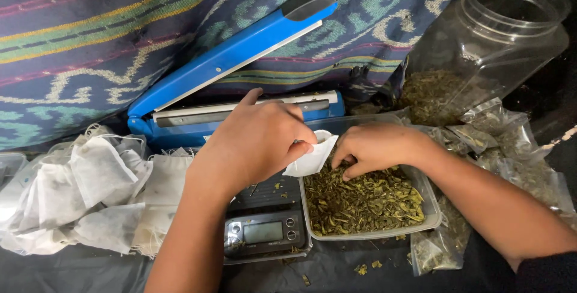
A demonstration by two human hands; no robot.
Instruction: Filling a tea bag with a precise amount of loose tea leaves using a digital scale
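A: Report hand states and bag position.

B: Left hand [255,140] pinches the white filter bag [312,158] by its upper edge, mouth tilted toward the right. Right hand [375,147], just beside the mouth, has fingertips curled into dried leaves [360,200] in the clear tray [428,200]; the bag hangs over the tray's left rim.

A: Surroundings?

B: Digital scale [264,230] under the left wrist, blue heat sealer [231,58] behind with its arm raised, filled bags [90,194] left, plastic jar [487,34] right, dark surface [336,272].
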